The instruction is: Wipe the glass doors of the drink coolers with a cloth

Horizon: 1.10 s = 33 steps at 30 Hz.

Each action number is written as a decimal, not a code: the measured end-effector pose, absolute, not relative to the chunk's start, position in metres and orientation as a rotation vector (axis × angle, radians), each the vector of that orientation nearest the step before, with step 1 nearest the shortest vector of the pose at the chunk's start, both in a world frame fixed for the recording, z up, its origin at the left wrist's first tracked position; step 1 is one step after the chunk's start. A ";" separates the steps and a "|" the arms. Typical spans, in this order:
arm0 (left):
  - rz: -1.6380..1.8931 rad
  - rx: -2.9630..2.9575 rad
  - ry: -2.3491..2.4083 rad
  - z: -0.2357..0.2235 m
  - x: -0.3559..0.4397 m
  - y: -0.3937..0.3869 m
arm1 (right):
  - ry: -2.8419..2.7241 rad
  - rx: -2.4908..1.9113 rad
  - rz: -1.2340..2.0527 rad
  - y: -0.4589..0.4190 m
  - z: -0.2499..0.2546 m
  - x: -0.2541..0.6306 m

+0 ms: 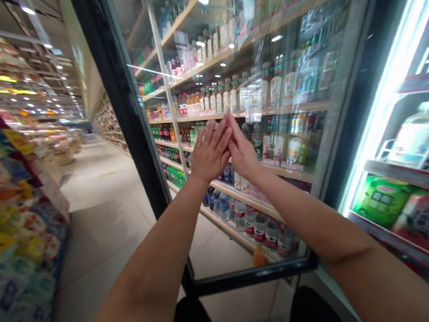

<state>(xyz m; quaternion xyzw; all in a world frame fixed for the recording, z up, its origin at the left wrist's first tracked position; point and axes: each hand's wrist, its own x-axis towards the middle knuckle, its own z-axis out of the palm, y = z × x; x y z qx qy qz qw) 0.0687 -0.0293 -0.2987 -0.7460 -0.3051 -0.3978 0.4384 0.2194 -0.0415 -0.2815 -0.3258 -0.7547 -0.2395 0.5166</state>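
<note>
A pale-tiled supermarket aisle [104,216] stretches toward 11 o'clock, lined at 9 o'clock by a tall display of brightly printed packaged goods [24,219]. Filling the view from 12 to 2 o'clock, a black-framed glass refrigerator door [122,96] stands before wood-edged shelves [255,113] stocked with rows of bottled drinks [233,97]. At 3 o'clock, a brightly lit cooler section [394,173] holds a green printed package [381,200] on a shelf.

A person's bare forearms reach in from the lower corners, the left forearm [158,257] from 7 o'clock and the right forearm [347,236] from 5 o'clock. Raised at the centre of the frame, the left hand [210,154] and right hand [241,150] stand upright, side by side, with their fingers [228,117] meeting at the tips. Both grips are released, palms flat and fingers extended, grasping nothing. The glass door lies directly ahead of the hands at 12 o'clock; whether they press against it cannot be told. Below the hands, clear water bottles with red labels [259,227] line a lower shelf, and a small orange bottle [259,255] sits at its front edge.
</note>
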 end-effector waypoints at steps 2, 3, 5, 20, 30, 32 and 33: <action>-0.980 -1.857 -0.804 -0.298 0.071 -0.031 | -1.691 -0.783 -0.595 -0.040 -0.276 0.238; -0.981 -1.857 -0.818 -0.297 0.072 -0.032 | -1.619 -0.817 -0.636 -0.037 -0.272 0.250; -0.982 -1.859 -0.831 -0.296 0.075 -0.033 | -1.535 -0.938 -0.739 -0.028 -0.265 0.274; -1.170 -1.684 -1.054 -0.308 0.086 -0.056 | -1.636 -1.003 -0.917 0.002 -0.284 0.307; -1.056 -1.807 -0.938 -0.280 0.078 -0.041 | -1.638 -0.980 -0.816 -0.003 -0.290 0.308; -0.903 -1.909 -0.890 -0.300 0.087 -0.045 | -1.644 -0.966 -0.799 -0.003 -0.289 0.308; -0.861 -1.929 -0.879 -0.302 0.090 -0.045 | -1.645 -0.961 -0.797 -0.003 -0.289 0.309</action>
